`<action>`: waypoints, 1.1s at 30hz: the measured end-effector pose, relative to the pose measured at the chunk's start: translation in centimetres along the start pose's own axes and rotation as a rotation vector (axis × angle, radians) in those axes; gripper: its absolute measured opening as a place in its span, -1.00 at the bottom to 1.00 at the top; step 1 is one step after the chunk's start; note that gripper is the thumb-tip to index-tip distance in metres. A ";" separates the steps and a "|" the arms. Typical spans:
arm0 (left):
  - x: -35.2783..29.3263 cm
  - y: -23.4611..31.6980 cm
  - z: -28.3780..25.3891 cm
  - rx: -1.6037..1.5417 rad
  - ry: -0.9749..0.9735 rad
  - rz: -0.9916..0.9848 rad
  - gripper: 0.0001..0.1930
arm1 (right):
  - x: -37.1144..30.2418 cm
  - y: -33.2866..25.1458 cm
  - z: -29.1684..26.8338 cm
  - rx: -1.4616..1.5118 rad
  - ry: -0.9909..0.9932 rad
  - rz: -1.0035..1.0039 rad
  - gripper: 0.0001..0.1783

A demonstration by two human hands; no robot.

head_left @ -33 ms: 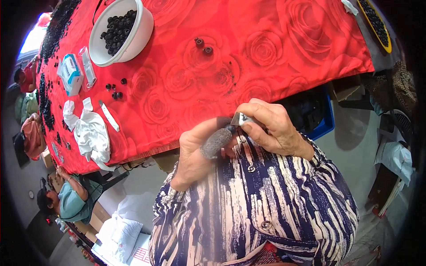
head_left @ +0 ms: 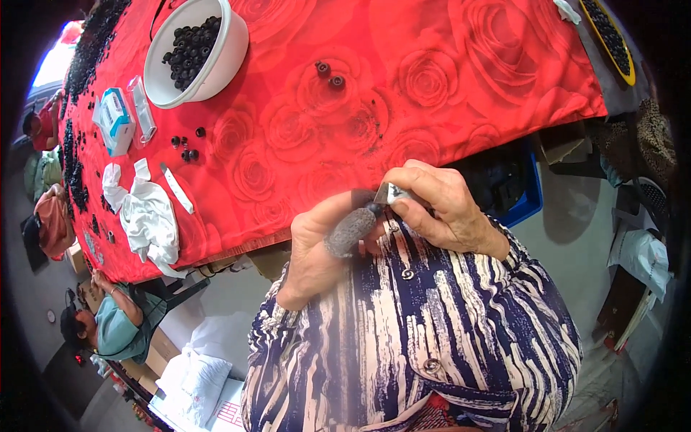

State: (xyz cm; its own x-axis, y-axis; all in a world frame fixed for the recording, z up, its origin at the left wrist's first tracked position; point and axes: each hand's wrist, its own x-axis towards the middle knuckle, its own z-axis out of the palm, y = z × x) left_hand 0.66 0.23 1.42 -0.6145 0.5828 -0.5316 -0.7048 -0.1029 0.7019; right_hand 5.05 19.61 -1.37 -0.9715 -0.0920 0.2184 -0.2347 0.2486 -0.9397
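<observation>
Your two hands met just in front of your dark blue and cream patterned shirt [head_left: 403, 324], at the near edge of the tabletop [head_left: 277, 173]. Your left hand [head_left: 309, 245] had its grip pinching a small dark round piece [head_left: 373, 208], partly hidden by the fingers, and a grey, rough-textured finger cover [head_left: 350, 234] showed on that hand. Your right hand [head_left: 443, 209] had its grip pressed together on a small blade [head_left: 382, 192] with a white handle, its metal end right at the dark piece; whether it was touching, you could not tell from this view.

A red rose-printed cloth [head_left: 497, 65] covered the tabletop. Beyond your hands lay a scatter of dark crumbs [head_left: 371, 150] and, farther off, two black beads [head_left: 337, 81]. To your left stood a white bowl [head_left: 229, 68] partly filled with black beads, with a few loose beads [head_left: 186, 155] below it, near a blue-and-white box [head_left: 115, 122]. A white-handled knife [head_left: 180, 191] lay beside a crumpled white cloth [head_left: 149, 219]. A yellow-rimmed tray [head_left: 633, 78] of dark pieces sat at far right, and a blue crate [head_left: 531, 196] stood below the tabletop's edge. A co-worker in a teal top [head_left: 119, 324] sat off to your left.
</observation>
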 end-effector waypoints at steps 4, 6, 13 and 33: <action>0.0 0.3 0.2 0.011 0.000 -0.022 -0.69 | 0.1 -0.1 -0.1 -0.007 -0.012 0.002 -0.77; 0.1 0.1 0.2 0.010 0.003 -0.009 -0.69 | 0.1 0.0 0.0 -0.010 0.011 -0.010 -0.79; 0.2 0.3 0.1 0.021 -0.021 -0.036 -0.69 | 0.2 0.1 0.1 -0.012 0.025 -0.025 -0.81; 0.8 -0.2 0.3 0.177 0.143 0.140 -0.75 | 0.7 -0.3 -0.1 0.319 0.059 0.253 -0.76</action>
State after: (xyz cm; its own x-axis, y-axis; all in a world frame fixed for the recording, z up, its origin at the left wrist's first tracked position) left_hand 0.45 0.98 1.00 -0.7542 0.4518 -0.4765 -0.5442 -0.0242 0.8386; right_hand 4.42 19.61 -0.93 -0.9997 -0.0088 -0.0238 0.0243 -0.0559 -0.9981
